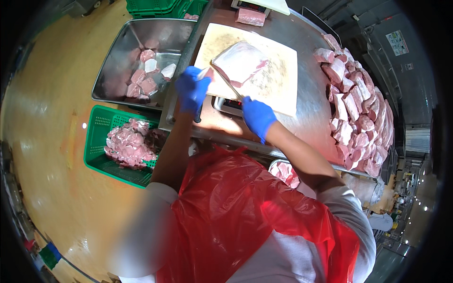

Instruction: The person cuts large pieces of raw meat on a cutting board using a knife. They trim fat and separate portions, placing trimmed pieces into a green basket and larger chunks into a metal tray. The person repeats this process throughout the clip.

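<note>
My left hand (192, 88), in a blue glove, grips a small pale-and-pink scrap of meat (205, 74) at the left edge of the white cutting board (283, 82). In my gloved right hand (258, 117) is the handle of a knife (231, 86); its blade lies along the lower-left side of a large slab of meat (240, 60) with a white fat top. The board rests over a scale (226, 106) on the steel table (306, 132).
A steel tub (112, 66) with meat pieces and a green crate (94, 122) of trimmings stand left. Pork chunks (354, 104) are piled right. A small cut (250, 17) lies behind the board. Green crates (151, 6) stand at back; more meat (283, 174) is below the table edge.
</note>
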`<state>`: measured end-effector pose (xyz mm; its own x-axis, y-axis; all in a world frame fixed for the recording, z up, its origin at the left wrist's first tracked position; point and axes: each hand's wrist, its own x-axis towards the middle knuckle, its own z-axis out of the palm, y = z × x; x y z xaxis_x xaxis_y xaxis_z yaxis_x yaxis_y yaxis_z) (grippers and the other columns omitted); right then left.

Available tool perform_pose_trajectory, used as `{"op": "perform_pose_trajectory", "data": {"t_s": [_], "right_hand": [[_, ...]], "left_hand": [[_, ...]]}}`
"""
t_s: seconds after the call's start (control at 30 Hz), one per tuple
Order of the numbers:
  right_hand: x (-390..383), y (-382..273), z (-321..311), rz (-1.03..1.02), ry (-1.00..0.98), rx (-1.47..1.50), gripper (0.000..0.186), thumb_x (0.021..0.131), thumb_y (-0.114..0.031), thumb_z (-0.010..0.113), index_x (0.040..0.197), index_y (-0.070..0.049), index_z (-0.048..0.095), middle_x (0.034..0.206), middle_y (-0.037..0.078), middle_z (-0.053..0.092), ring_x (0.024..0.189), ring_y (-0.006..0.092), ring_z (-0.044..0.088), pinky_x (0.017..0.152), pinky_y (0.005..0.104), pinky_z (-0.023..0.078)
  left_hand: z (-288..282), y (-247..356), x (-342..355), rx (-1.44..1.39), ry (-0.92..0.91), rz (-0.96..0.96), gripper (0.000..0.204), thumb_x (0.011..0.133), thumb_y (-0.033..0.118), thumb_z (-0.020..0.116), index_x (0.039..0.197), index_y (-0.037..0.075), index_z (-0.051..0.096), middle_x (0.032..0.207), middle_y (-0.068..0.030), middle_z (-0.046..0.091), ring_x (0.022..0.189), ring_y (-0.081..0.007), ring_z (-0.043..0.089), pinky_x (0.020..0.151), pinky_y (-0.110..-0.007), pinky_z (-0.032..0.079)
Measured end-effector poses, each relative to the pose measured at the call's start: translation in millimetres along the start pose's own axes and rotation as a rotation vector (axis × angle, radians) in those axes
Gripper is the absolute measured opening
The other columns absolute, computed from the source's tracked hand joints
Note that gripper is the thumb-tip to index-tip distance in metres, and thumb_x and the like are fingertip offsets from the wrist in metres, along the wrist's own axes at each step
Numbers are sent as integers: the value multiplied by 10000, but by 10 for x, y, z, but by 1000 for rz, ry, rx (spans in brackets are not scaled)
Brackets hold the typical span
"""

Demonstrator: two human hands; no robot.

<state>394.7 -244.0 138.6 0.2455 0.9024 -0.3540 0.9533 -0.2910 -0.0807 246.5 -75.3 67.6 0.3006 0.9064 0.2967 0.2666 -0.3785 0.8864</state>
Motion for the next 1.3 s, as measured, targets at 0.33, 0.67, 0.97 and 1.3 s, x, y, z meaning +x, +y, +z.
{"op": "perform_pose_trajectory", "data": {"t_s": [0.33, 0.67, 0.97, 1.3], "right_hand": [[-1105, 815, 215, 156, 449, 550, 158, 992, -130, 590, 988, -7, 491, 719, 281, 626, 677, 500, 609, 558, 553, 463], [-1225, 963, -89, 400, 599, 921, 175, 1035, -181, 544, 1037, -6, 549, 652, 164, 633, 500, 246, 619, 496, 377, 475], [-1316, 1236, 384, 375, 633, 837, 177, 1032, -192, 551, 1041, -15, 547, 722, 209, 649, 632, 383, 654, 575, 464, 487], [-498, 728, 233, 86, 592, 365, 174, 1008, -219, 531, 1025, -47, 544, 813, 220, 673, 739, 432, 661, 638, 536, 503]], "left_hand": [[-1157, -520, 10, 604, -44, 303, 338, 858, 192, 718, 1114, -12, 632, 1071, -222, 661, 1009, -395, 628, 862, -471, 510], [1149, 1109, 943, 764, -925, 223, 1163, 575, 338, 893, 1571, 210, 306, 1416, -330, 471, 1311, -456, 493, 1076, -512, 439], [912, 896, 884, 552, -756, 1157, 758, 727, -82, 552, 1417, 231, 570, 1532, -127, 472, 1426, -354, 419, 1207, -494, 282], [955, 659, -510, -93, -122, 543, 257, 806, 14, 712, 1045, 56, 626, 966, -139, 640, 872, -314, 658, 769, -391, 542]]}}
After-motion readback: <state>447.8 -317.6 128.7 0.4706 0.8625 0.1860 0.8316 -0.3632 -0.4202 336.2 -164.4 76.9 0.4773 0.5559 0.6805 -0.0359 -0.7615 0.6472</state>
